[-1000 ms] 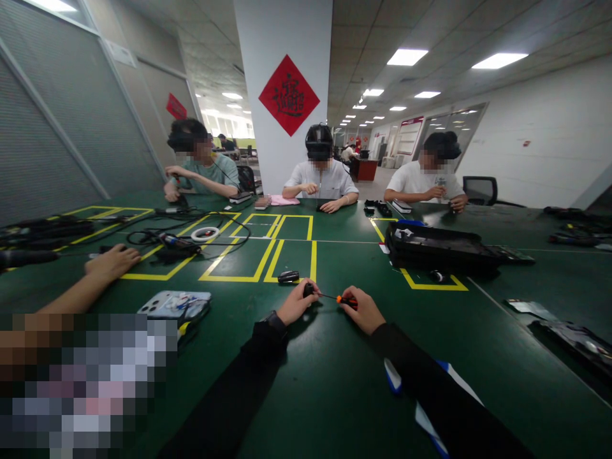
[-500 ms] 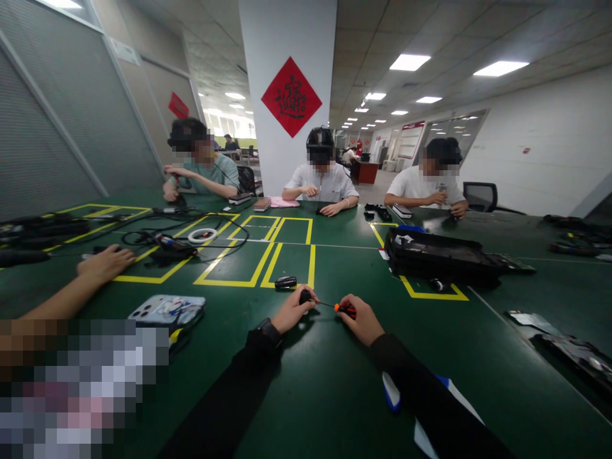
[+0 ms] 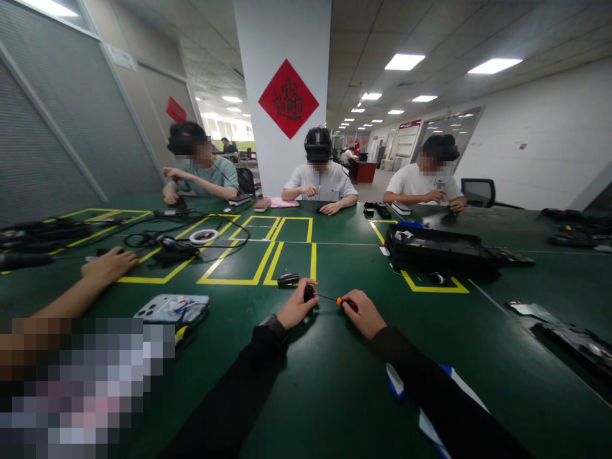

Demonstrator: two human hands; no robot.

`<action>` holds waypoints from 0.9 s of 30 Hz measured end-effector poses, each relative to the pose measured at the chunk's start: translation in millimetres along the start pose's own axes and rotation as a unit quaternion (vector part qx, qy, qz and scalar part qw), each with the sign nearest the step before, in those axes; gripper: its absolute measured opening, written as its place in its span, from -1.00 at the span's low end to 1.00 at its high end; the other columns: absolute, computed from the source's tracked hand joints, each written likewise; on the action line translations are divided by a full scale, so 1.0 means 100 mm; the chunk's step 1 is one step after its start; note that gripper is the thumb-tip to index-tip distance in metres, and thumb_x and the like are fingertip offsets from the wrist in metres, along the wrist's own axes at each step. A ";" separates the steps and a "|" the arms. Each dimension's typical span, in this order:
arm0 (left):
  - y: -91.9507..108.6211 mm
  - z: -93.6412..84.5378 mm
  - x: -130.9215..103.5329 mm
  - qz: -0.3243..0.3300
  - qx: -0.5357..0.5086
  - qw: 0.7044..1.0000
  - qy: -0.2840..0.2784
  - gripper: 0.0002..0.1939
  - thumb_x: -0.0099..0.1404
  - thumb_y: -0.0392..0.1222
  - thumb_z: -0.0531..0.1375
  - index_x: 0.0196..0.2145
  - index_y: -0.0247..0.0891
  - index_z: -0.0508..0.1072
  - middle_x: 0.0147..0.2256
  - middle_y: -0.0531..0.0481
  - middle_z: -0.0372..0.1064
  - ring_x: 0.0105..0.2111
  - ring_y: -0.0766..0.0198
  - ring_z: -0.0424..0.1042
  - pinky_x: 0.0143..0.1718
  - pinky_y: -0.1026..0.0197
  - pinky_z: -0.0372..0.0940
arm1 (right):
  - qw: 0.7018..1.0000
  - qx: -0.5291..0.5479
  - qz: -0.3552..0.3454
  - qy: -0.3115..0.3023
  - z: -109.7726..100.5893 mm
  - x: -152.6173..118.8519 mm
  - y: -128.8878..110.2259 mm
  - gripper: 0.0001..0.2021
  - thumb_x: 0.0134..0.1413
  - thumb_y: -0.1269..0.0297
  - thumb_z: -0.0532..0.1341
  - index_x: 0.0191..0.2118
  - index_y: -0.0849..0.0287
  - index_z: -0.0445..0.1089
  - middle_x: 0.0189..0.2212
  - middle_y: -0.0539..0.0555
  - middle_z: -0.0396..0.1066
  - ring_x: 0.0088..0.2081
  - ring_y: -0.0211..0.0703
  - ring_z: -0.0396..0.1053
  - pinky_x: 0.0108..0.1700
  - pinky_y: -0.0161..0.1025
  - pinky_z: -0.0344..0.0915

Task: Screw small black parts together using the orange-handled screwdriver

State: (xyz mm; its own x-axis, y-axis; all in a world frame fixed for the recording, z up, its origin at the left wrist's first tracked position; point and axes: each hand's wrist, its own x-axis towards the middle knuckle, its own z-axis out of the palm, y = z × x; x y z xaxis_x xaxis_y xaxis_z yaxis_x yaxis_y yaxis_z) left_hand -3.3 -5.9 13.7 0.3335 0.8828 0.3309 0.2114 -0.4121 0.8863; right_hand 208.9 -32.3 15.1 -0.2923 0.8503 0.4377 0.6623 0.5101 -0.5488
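My right hand (image 3: 364,313) is closed around the orange-and-black handle of a screwdriver (image 3: 340,301). Its thin shaft points left to a small black part (image 3: 308,293), which my left hand (image 3: 295,308) grips between thumb and fingers. The shaft's tip meets the part or lies right at it; the exact contact is too small to tell. Just beyond my left hand, a black cylindrical piece (image 3: 288,280) lies on the green table (image 3: 329,382). Both hands are low over the tabletop.
A long black casing (image 3: 437,252) lies at the right, with a phone in a patterned case (image 3: 174,308) at the left. A neighbour's hand (image 3: 111,264) rests near cables (image 3: 179,248). Under my right forearm is a blue-and-white item (image 3: 395,381). Several co-workers sit opposite.
The view has shifted slightly. My hands keep hold of the screwdriver and the black part; my left hand is turned a little and its fingers sit higher on the part.
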 end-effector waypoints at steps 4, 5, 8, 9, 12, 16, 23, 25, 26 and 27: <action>-0.01 -0.04 0.02 0.031 0.046 0.998 0.005 -0.84 0.10 -0.27 0.09 -0.30 -0.27 0.26 -0.34 0.03 0.24 -0.30 0.31 0.24 -0.18 0.22 0.15 | 1.000 0.026 0.002 -0.001 0.00 0.01 0.02 -0.85 -0.03 0.37 0.11 -0.26 0.17 0.30 -0.33 0.05 0.30 -0.25 -0.20 0.24 -0.18 -0.23 0.19; -0.01 -0.04 0.03 0.036 0.048 0.998 0.000 -0.85 0.09 -0.27 0.09 -0.31 -0.27 0.26 -0.34 0.03 0.24 -0.30 0.31 0.24 -0.18 0.22 0.14 | 0.999 0.033 0.005 -0.003 0.00 0.01 0.02 -0.84 -0.04 0.37 0.12 -0.25 0.17 0.29 -0.32 0.05 0.30 -0.26 -0.21 0.24 -0.18 -0.23 0.19; -0.01 -0.05 0.03 0.041 0.046 0.998 -0.010 -0.85 0.09 -0.28 0.10 -0.32 -0.27 0.26 -0.35 0.04 0.24 -0.30 0.31 0.24 -0.18 0.22 0.14 | 0.999 0.045 0.013 -0.014 -0.01 0.01 0.01 -0.82 -0.04 0.35 0.12 -0.24 0.18 0.29 -0.31 0.06 0.30 -0.26 -0.21 0.25 -0.18 -0.23 0.20; 0.00 -0.05 0.04 0.038 0.044 0.998 -0.009 -0.85 0.09 -0.28 0.10 -0.32 -0.27 0.25 -0.35 0.04 0.23 -0.31 0.31 0.23 -0.18 0.22 0.14 | 0.999 0.044 0.015 -0.016 -0.01 0.01 0.00 -0.82 -0.02 0.34 0.11 -0.23 0.18 0.30 -0.30 0.07 0.30 -0.25 -0.20 0.25 -0.17 -0.22 0.19; 0.02 -0.05 0.03 0.021 0.036 0.999 -0.007 -0.84 0.09 -0.24 0.11 -0.32 -0.27 0.25 -0.34 0.04 0.23 -0.31 0.32 0.23 -0.19 0.22 0.14 | 0.999 0.031 0.006 -0.018 -0.03 0.01 -0.01 -0.82 0.04 0.36 0.04 -0.24 0.19 0.32 -0.31 0.08 0.31 -0.22 -0.19 0.24 -0.14 -0.20 0.17; 0.04 -0.05 0.02 -0.016 0.007 1.000 -0.020 -0.79 0.13 -0.10 0.10 -0.30 -0.24 0.25 -0.36 0.05 0.23 -0.34 0.33 0.23 -0.27 0.27 0.15 | 1.000 0.017 -0.006 -0.010 -0.03 0.00 0.01 -0.84 0.04 0.39 0.03 -0.28 0.19 0.33 -0.34 0.08 0.30 -0.23 -0.18 0.23 -0.14 -0.19 0.17; 0.04 -0.04 0.02 -0.037 -0.025 0.999 -0.029 -0.72 0.23 0.00 -0.06 -0.26 -0.24 0.25 -0.45 0.06 0.24 -0.41 0.37 0.23 -0.33 0.31 0.13 | 0.999 0.038 0.003 -0.008 -0.02 -0.01 0.04 -0.83 -0.06 0.39 0.14 -0.26 0.16 0.29 -0.33 0.04 0.30 -0.26 -0.21 0.25 -0.19 -0.23 0.20; 0.03 -0.04 0.02 -0.045 -0.027 0.998 -0.031 -0.70 0.23 0.01 -0.07 -0.22 -0.23 0.24 -0.45 0.07 0.24 -0.42 0.37 0.23 -0.36 0.31 0.12 | 0.999 0.044 0.007 -0.018 -0.01 -0.01 0.03 -0.82 -0.07 0.39 0.14 -0.25 0.15 0.28 -0.32 0.03 0.29 -0.27 -0.22 0.25 -0.20 -0.24 0.20; 0.02 -0.04 0.02 -0.047 -0.027 0.998 -0.030 -0.70 0.23 0.01 -0.07 -0.21 -0.22 0.24 -0.45 0.07 0.25 -0.42 0.36 0.23 -0.36 0.31 0.12 | 0.999 0.047 0.007 -0.023 -0.01 -0.02 0.03 -0.81 -0.07 0.38 0.14 -0.24 0.15 0.28 -0.32 0.03 0.29 -0.27 -0.22 0.26 -0.20 -0.25 0.20; 0.02 -0.04 0.02 -0.046 -0.027 0.998 -0.028 -0.70 0.24 0.01 -0.07 -0.20 -0.22 0.24 -0.45 0.07 0.25 -0.42 0.36 0.24 -0.35 0.30 0.12 | 0.998 0.050 0.006 -0.028 -0.02 -0.02 0.02 -0.80 -0.07 0.38 0.14 -0.23 0.15 0.28 -0.31 0.03 0.29 -0.27 -0.23 0.25 -0.19 -0.25 0.20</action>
State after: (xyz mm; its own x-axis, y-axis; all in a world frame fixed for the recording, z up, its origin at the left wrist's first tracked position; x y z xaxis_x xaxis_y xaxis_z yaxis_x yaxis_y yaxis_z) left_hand -5.6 -4.2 17.5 0.3666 0.9015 0.2300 0.1939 -0.3158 0.9288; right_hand 211.8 -32.8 14.3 -0.3251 0.8606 0.3919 0.5949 0.5083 -0.6227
